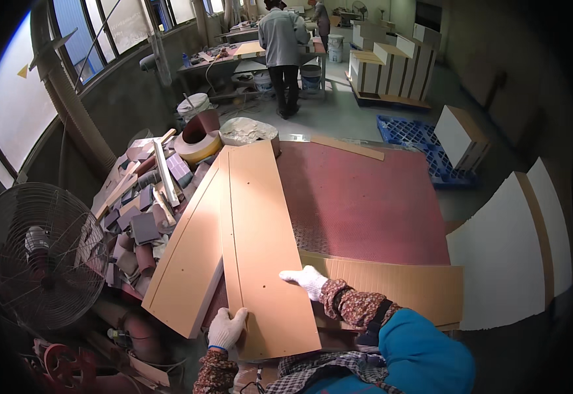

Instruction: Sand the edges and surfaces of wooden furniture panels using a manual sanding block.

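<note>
1. My blue sleeve (418,358) sits closest, low right.
2. The red table (365,197) spreads ahead, bearing the boards.
3. The top board (263,243) lies on it with its long axis running away from me, near end at my hands, overlapping a second board (188,262) angled off to the left.
4. Cardboard (398,285) lies flat to the right.
5. My left hand (226,328), gloved, grips the board's near left corner, fingers curled over its edge.
6. My right hand (307,280), gloved, rests flat on the board's right edge, farther up, fingers together.
</note>
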